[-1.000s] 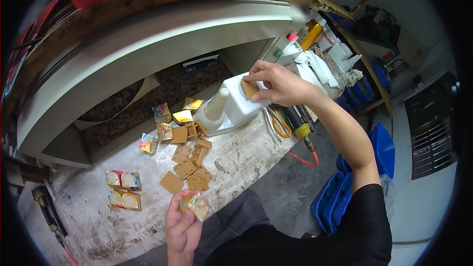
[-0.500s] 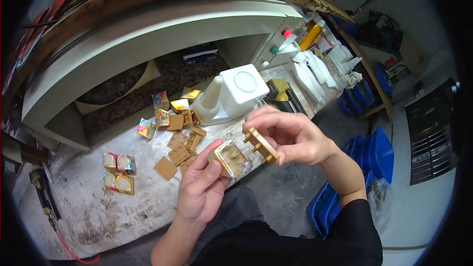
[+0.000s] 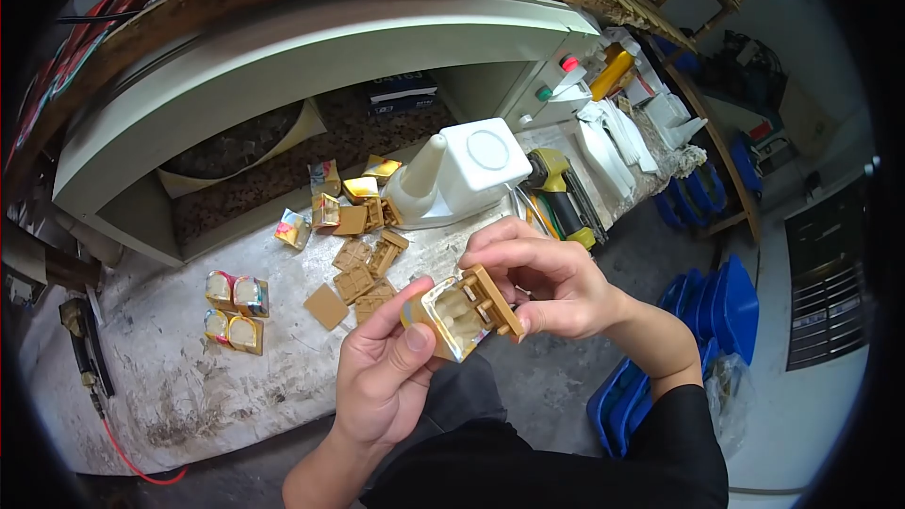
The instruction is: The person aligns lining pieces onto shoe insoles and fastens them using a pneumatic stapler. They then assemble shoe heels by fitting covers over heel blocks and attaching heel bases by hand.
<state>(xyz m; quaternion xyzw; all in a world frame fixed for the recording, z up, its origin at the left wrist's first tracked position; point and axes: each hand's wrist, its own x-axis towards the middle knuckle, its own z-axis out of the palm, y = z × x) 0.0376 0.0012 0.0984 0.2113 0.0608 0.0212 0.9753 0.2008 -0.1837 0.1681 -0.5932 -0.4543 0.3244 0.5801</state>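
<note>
My left hand (image 3: 391, 368) grips a small hollow piece (image 3: 447, 322) with a shiny gold and multicoloured outside; its open side faces up, and a whitish bead runs along the rim. A tan base plate (image 3: 494, 302) with raised pegs or ridges is pinched in my right hand (image 3: 556, 287). The plate stands tilted at the right edge of the hollow piece, very close to it; whether they touch I cannot tell. On the bench beyond lie several loose tan plates (image 3: 354, 282) and several coloured pieces (image 3: 293, 228).
A white squeeze bottle (image 3: 485, 158) lies behind my hands, beside a yellow-and-black nail gun (image 3: 563, 184). Assembled pairs (image 3: 235, 331) sit at left on the worn bench (image 3: 273, 396). A grey hooded cabinet (image 3: 311, 61) stands behind. Blue bins (image 3: 721, 311) are on the floor at right.
The tan plate in my right hand has come down and turned, closer to the hollow piece. My left hand keeps its hold on the piece. The view has shifted slightly.
</note>
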